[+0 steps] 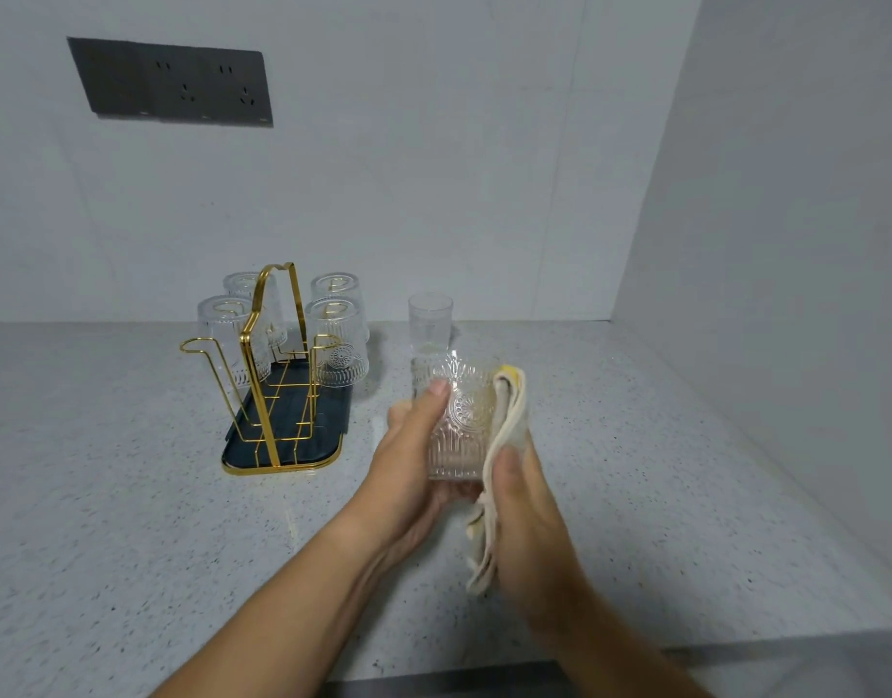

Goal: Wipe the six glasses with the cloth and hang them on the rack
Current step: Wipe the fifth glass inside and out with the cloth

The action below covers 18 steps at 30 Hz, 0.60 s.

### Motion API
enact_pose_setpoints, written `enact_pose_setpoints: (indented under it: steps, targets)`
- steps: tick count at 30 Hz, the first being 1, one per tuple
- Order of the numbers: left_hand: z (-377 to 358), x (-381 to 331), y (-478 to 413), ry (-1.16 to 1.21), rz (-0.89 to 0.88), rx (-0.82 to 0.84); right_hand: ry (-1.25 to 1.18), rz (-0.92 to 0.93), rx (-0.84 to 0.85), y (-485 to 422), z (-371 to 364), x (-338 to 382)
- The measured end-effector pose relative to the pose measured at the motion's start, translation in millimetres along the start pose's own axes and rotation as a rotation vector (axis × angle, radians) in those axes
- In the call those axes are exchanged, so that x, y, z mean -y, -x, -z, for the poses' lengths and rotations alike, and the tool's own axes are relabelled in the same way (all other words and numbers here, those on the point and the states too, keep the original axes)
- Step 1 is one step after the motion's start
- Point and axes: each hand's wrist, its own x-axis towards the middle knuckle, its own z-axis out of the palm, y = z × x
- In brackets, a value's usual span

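Above the speckled tabletop (131, 521), the left hand (414, 445) grips a patterned glass (459, 420), thumb across its front. The right hand (524, 501) holds the cloth (509, 410), pressing it to the glass's right side. Four glasses (338, 345) hang upside down on the gold rack (272, 355). A sixth glass (430, 319) stands upright just behind the held one.

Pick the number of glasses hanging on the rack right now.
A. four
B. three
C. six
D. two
A: four glasses hang upside down on the rack; the left hand holds a fifth glass against the cloth in the right hand, and a sixth glass stands on the counter.
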Motion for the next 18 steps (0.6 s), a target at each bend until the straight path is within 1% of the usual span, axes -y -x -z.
enact_pose_setpoints:
  steps: [2,5,8,9,11,12,14,16,18]
  targets:
    - [1.7,-1.4,0.4,-0.113,-0.040,-0.044,0.013,0.024,0.005,3.1,-1.3,-10.2]
    - [0.3,1.1,6.6,-0.256,-0.121,-0.076,0.116,0.127,0.041,3.2,-3.1,-5.2]
    - [-3.1,4.3,9.1,-0.342,-0.227,-0.082,0.201,0.200,0.021,-0.8,-5.0,1.0]
    - [-3.1,3.3,8.4,-0.322,-0.225,-0.062,0.216,0.207,0.023,-2.7,-3.6,5.6]
    - [-5.0,-0.9,9.2,-0.238,-0.141,0.031,0.170,0.187,0.049,-11.3,3.8,18.1]
    - [-5.8,-2.7,11.6,-0.212,-0.081,0.083,0.098,0.131,0.057,-16.4,7.5,27.6]
    - [-7.0,-1.1,14.1,-0.180,0.003,0.165,-0.030,0.044,0.007,-28.3,17.2,39.1]
    - [-9.0,-1.5,13.7,-0.134,0.027,0.156,-0.063,0.006,-0.015,-27.1,17.3,41.3]
    - [-7.9,-3.9,7.4,-0.078,0.016,0.075,0.015,0.039,0.016,-15.4,7.7,30.5]
